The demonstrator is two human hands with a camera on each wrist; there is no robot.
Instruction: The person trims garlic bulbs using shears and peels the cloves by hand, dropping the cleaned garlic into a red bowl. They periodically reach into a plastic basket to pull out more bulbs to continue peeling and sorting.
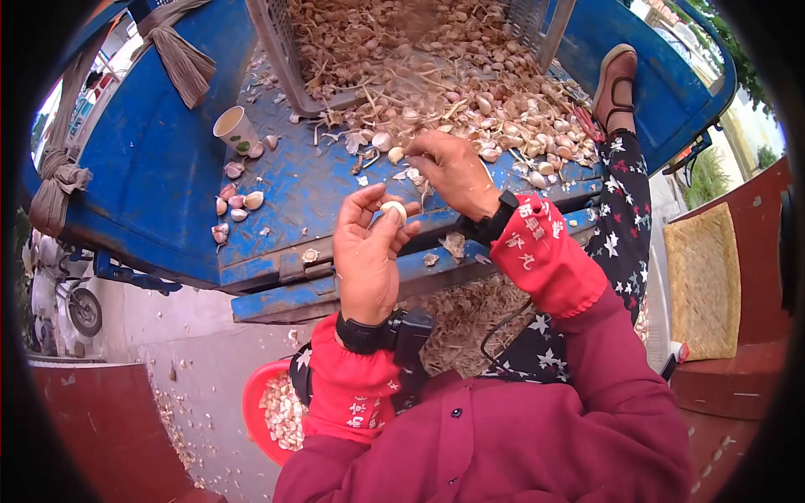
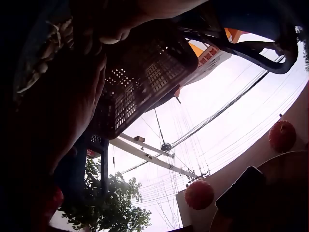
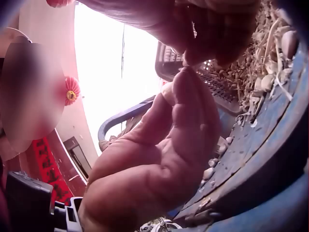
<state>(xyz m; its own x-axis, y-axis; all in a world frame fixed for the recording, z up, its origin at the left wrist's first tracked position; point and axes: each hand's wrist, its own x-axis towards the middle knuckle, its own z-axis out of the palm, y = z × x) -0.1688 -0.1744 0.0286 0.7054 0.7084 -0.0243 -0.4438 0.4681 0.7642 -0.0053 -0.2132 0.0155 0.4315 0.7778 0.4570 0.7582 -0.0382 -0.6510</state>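
Observation:
My left hand (image 1: 369, 256) is raised palm up at the edge of a blue metal truck bed (image 1: 289, 184). Its thumb and fingers pinch a pale garlic clove (image 1: 394, 211), which shows between thumb and forefinger in the right wrist view too (image 3: 167, 94). Higher and to the right, my right hand (image 1: 459, 172) hangs palm down over the near edge of the garlic heap (image 1: 495, 117), fingers bent. A cream clove (image 1: 396, 155) appears right at its fingertips. I cannot tell whether those fingertips grip anything.
A grey plastic crate (image 1: 289, 63) lies behind, garlic spilling from it. A paper cup (image 1: 236, 130) and several loose cloves (image 1: 239, 201) are to the left. Below, a red basin (image 1: 256, 411) of cloves stands on the floor. A shoe (image 1: 616, 84) rests on the bed at right.

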